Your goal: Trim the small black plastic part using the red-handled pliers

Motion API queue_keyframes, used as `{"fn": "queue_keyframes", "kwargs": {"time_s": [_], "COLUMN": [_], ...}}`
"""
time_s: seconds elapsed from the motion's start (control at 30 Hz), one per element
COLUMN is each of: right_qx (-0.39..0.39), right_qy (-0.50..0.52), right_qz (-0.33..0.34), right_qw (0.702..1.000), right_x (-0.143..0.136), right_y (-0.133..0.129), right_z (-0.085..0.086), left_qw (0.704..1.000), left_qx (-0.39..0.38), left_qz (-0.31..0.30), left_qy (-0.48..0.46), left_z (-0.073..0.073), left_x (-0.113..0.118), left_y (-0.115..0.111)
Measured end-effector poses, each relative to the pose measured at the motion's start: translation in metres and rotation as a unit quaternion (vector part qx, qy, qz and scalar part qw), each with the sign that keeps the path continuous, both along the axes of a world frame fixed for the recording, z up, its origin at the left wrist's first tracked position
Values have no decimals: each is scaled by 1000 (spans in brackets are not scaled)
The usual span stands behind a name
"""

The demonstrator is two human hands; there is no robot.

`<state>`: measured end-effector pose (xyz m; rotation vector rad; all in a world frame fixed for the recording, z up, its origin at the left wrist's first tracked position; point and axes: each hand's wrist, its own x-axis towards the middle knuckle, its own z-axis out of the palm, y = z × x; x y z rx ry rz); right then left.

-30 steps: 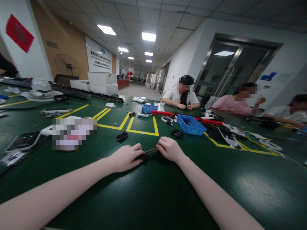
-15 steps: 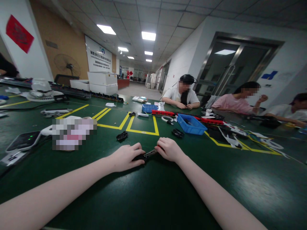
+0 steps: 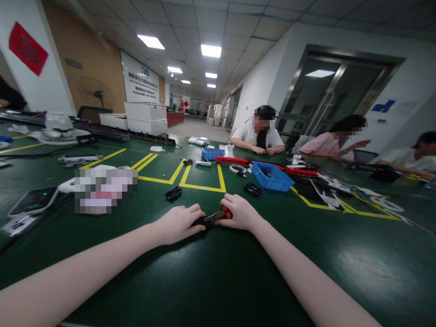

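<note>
My left hand is closed on a small black piece just above the green table. My right hand grips pliers with red handles. The jaws point left and reach the black piece at my left fingertips; whether they clamp it is too small to tell. Beyond my left hand lies a black coiled bundle, and a second black bundle lies beyond my right hand.
A blue tray stands at the right, beside red strips. A smaller blue tray is farther back. At left are a device with a green light and a blurred pinkish object. People sit across the table and at right.
My right hand has shifted and turned slightly, so more of the red handles shows. My left hand has barely moved. A person at right has lowered a raised hand.
</note>
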<state>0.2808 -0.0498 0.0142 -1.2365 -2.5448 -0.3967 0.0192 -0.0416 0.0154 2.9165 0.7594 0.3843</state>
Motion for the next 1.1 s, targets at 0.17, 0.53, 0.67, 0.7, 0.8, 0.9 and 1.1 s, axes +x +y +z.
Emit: {"fn": "queue_keyframes", "kwargs": {"time_s": [0.17,0.53,0.67,0.7,0.8,0.9,1.1], "right_qx": [12,12,11,10,11,11,5], "right_qy": [9,4,1,0,-3,-9,-22], "right_qz": [-22,-31,-36,-37,-42,-48,-50], "right_qw": [1000,999,999,999,999,999,998], "right_x": [-1,-2,-2,-2,-3,-3,-4], "right_y": [1,0,-1,-1,-1,-2,-2], "right_z": [-4,-3,-3,-3,-2,-3,-2], "left_qw": [1000,999,999,999,998,997,997], "left_qx": [-26,-1,14,20,33,39,65], "left_qz": [1,-29,-33,-34,-36,-40,-21], "left_qy": [-10,-28,-29,-29,-38,-46,-28], "left_z": [0,-7,-8,-8,-10,-12,-10], "left_x": [0,-2,-3,-3,-3,-2,-2], "left_y": [0,4,3,3,4,5,4]}}
